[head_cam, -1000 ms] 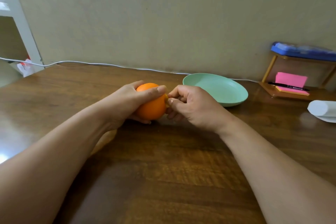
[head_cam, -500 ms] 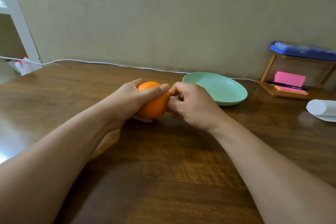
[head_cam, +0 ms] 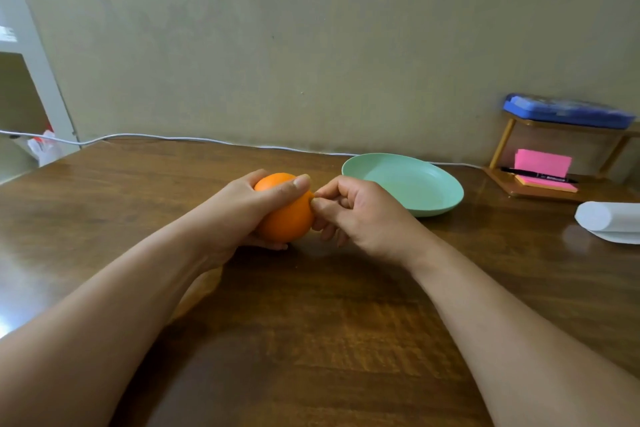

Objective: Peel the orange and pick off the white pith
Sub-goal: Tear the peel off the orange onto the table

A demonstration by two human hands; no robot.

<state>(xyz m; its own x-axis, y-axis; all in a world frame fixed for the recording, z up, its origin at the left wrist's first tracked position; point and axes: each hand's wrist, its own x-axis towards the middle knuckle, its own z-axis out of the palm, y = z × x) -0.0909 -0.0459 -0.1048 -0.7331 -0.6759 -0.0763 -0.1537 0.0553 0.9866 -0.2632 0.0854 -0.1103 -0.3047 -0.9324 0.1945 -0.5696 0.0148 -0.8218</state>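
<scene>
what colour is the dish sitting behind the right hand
Pale mint green all over, no pattern; the dish shows clearly in the head view.

The left hand [head_cam: 242,215] hides much of the orange [head_cam: 289,222].

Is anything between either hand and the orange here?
Nothing visible stands between them. The left hand grips the orange directly, and the right hand has its curled thumb and forefinger against the orange's right end, bare skin on peel.
</scene>
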